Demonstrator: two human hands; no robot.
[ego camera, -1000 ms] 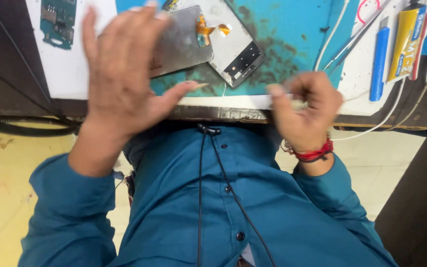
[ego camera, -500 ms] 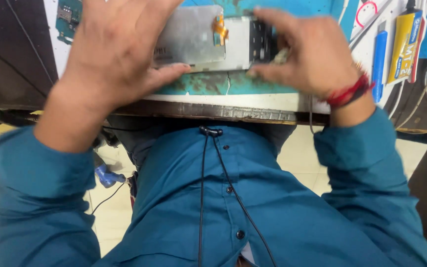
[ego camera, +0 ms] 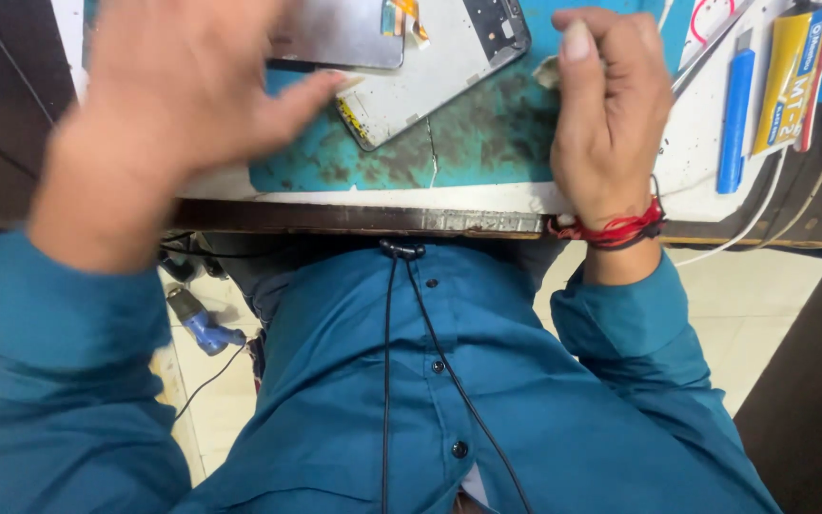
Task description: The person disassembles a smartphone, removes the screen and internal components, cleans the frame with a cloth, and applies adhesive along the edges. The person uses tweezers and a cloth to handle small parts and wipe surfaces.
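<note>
One opened phone frame [ego camera: 430, 71], pale grey with a dark camera cut-out and an orange flex strip, lay tilted on the stained teal mat [ego camera: 487, 143] atop the surface. Left hand [ego camera: 183, 86] spread wide over it, blurred; right hand [ego camera: 611, 114] curled shut, contents unclear. One blue tool [ego camera: 734, 114], one yellow tube [ego camera: 792, 76].

My shirt [ego camera: 487, 400] is teal; my wrist thread [ego camera: 616, 228] red. The mat [ego camera: 487, 143] — turquoise, smudged black — holds a silver-white phone frame [ego camera: 440, 67], beside a blue tool [ego camera: 734, 114] and yellow tube [ego camera: 792, 76].
</note>
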